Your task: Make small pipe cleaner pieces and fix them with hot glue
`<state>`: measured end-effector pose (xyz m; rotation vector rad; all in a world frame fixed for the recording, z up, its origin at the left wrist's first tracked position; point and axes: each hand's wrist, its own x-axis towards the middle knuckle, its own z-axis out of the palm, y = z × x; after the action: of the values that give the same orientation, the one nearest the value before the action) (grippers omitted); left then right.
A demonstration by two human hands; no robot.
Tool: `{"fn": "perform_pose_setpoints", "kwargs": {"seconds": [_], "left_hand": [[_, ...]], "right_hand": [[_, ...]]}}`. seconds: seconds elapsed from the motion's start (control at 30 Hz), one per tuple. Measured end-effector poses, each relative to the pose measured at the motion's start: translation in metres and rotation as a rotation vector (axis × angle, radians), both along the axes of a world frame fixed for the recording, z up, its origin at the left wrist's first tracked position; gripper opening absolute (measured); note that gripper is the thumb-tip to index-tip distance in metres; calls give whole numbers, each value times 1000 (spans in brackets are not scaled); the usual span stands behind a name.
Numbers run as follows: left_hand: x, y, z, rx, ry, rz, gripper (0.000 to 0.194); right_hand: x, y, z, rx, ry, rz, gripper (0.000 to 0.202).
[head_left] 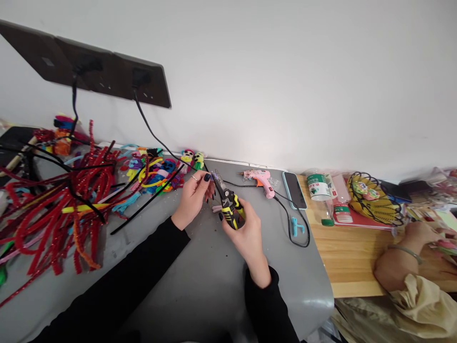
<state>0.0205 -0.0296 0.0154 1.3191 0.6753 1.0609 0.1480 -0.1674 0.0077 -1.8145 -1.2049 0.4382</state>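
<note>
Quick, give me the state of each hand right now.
Left hand: fingers pinched on a thin piece at the pliers' tip; what it is cannot be told.
Right hand: closed around the yellow-and-black pliers.

The right hand [246,233] grips yellow-handled pliers [228,202] over the grey surface [214,276]; the left hand [193,197] pinches a small piece at their tip. Red pipe cleaners [53,214] lie left.

1. The cutting pliers [228,202] have yellow-and-black handles and a slim metal nose; they tilt up and away over the grey table.
2. A thin dark pipe cleaner [206,167] meets the nose tip.
</note>
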Motion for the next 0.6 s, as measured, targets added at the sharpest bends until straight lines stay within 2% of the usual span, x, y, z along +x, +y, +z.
{"fn": "perform_pose_setpoints", "kwargs": {"seconds": [0.6], "left_hand": [[1,-1,1,-23,-7,-13,57]], "right_hand": [[-2,1,2,-3,28,-5,48]]}}
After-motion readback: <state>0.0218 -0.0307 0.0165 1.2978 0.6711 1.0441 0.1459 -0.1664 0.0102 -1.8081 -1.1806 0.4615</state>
